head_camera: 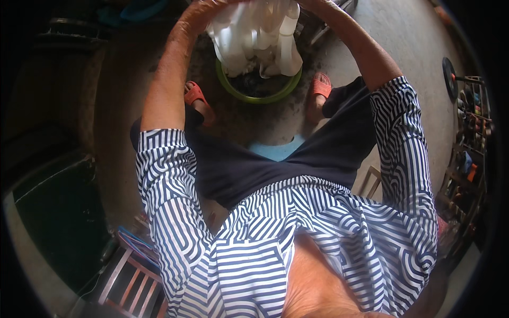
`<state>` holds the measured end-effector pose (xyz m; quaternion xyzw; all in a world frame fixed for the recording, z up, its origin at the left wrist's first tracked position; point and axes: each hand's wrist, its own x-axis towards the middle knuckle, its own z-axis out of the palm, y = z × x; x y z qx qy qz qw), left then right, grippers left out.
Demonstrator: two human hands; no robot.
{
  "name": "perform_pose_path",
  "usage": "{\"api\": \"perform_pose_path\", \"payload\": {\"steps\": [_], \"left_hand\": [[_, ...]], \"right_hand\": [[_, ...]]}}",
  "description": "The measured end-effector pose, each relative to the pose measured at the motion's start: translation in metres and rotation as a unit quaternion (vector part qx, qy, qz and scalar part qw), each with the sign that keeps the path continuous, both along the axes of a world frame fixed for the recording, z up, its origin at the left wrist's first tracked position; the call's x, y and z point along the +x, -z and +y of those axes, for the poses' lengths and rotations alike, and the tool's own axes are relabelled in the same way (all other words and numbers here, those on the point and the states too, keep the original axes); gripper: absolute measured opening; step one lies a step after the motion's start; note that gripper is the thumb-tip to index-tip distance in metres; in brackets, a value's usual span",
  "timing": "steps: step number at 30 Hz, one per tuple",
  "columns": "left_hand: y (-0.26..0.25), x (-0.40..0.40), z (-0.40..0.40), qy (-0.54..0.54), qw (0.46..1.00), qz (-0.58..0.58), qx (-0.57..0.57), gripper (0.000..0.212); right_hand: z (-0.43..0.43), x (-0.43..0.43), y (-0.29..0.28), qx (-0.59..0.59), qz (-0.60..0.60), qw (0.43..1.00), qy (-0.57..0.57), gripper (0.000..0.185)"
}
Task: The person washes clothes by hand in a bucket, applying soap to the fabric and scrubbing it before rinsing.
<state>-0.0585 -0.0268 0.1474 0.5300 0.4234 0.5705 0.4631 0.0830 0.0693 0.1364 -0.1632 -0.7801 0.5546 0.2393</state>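
Observation:
A translucent white sheet of cloth or thin plastic (260,35) hangs in folds at the top of the view. Its lower end dips inside a round green basin (258,99), over a dark surface that may be water. My left hand (212,8) is at the upper left of this sheet, bent inward, with its fingers cut off by the frame. To the upper right, only the edge of my right hand (312,2) shows at the border. Both arms reach around the sheet, but the picture does not show the grip of either hand.
My feet in red slippers (195,93) stand on either side of the basin. Below me is a light-blue stool or seat (276,149) on the concrete floor (413,47). A wooden chair (133,284) is behind at left. Loaded shelves (471,119) line the right side.

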Motion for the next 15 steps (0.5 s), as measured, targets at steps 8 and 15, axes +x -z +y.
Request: {"api": "perform_pose_path", "payload": {"steps": [8, 15], "left_hand": [[0.059, -0.062, -0.020, -0.005, 0.990, 0.028, -0.136, 0.021], [0.107, -0.090, -0.029, -0.050, 0.969, 0.144, -0.196, 0.017]], "right_hand": [[0.012, 0.013, -0.009, -0.054, 0.040, 0.995, 0.078, 0.031], [0.030, 0.035, -0.015, -0.090, 0.071, 0.984, 0.134, 0.030]]}}
